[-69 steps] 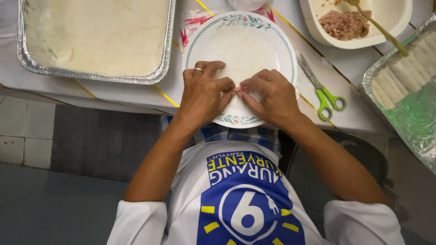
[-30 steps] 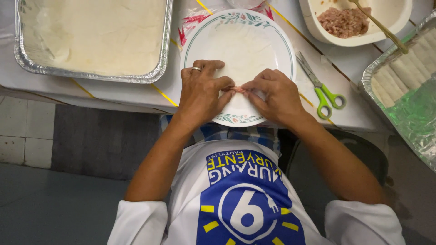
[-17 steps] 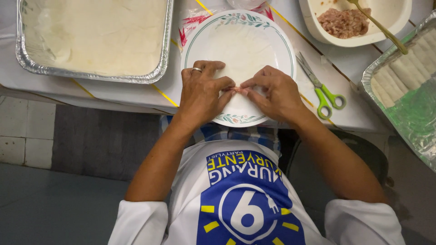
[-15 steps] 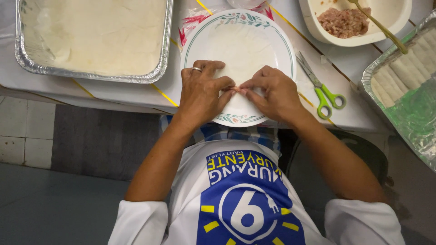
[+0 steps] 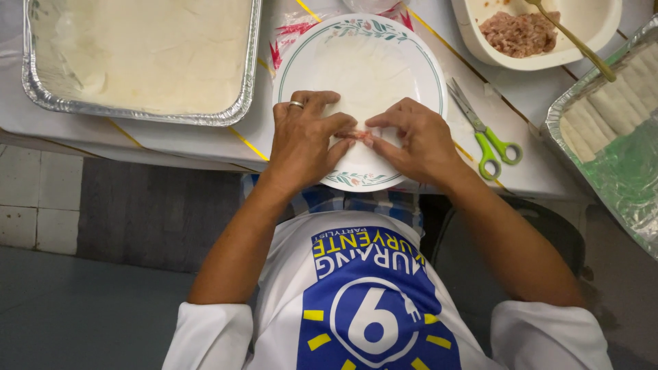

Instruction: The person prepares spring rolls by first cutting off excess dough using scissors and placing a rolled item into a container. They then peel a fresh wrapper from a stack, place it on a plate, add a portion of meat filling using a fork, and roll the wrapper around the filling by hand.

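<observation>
Here both hands work on a thin white wrapper (image 5: 363, 75) that lies on a round plate (image 5: 428, 62) with a green and floral rim. The left hand (image 5: 301, 140), with a ring on 1 finger, and the right hand (image 5: 415, 140) meet at the near part of the wrapper. Their fingertips (image 5: 348, 135) are pressed together on a small line of pink meat filling (image 5: 356, 135), with the wrapper edge folded over it. I judge that the rolling step is in hand: the first tuck is being made. The next move, I think, calls for even pressure from both sides, so the thin sheet does not tear.

Beyond the fingers, under the far rim of the plate, lies a clear plastic package with red marks (image 5: 295, 31). To the right of the right fingers lie green-handled scissors (image 5: 490, 140). Further right, a foil tray (image 5: 617, 123) holds finished white rolls (image 5: 617, 96). A cream bowl (image 5: 596, 27) holds minced meat (image 5: 521, 33).
</observation>
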